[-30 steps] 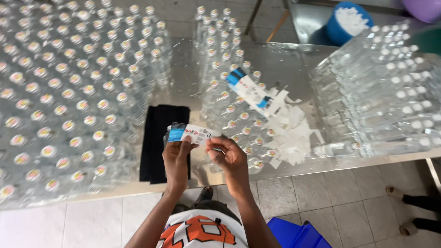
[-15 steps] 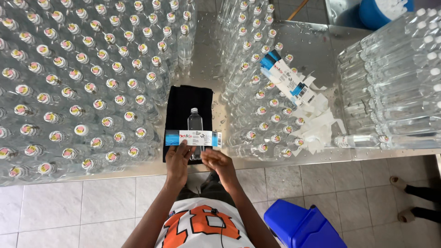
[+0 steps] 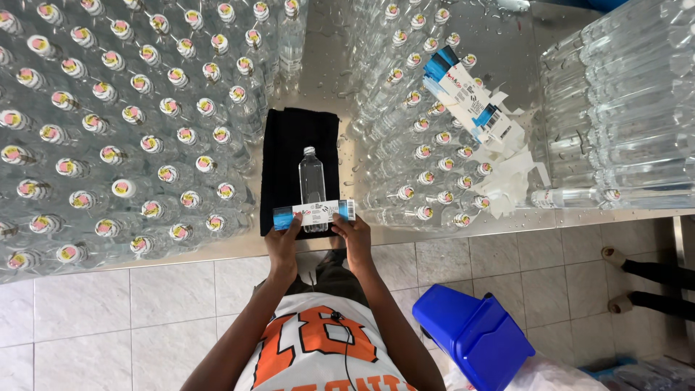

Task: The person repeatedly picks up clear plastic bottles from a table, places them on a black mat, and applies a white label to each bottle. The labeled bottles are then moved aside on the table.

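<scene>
Capped bottles (image 3: 137, 123) crowd the steel table (image 3: 239, 246) at left; beside them a black cloth (image 3: 282, 145) cushions one clear bottle (image 3: 312, 185) lying flat, cap pointing away. Left hand (image 3: 284, 242) and right hand (image 3: 355, 235) each pinch an end of a blue-and-white label (image 3: 314, 212), stretched taut across the bottle's lower body, probably for square alignment. Spare labels (image 3: 470, 101) rest on bottles farther right.

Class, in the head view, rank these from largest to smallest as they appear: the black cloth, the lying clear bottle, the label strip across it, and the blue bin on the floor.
1. Blue bin, though nearness to the camera may enlarge it
2. Black cloth
3. Clear bottle and label strip: too alike to rank
</scene>
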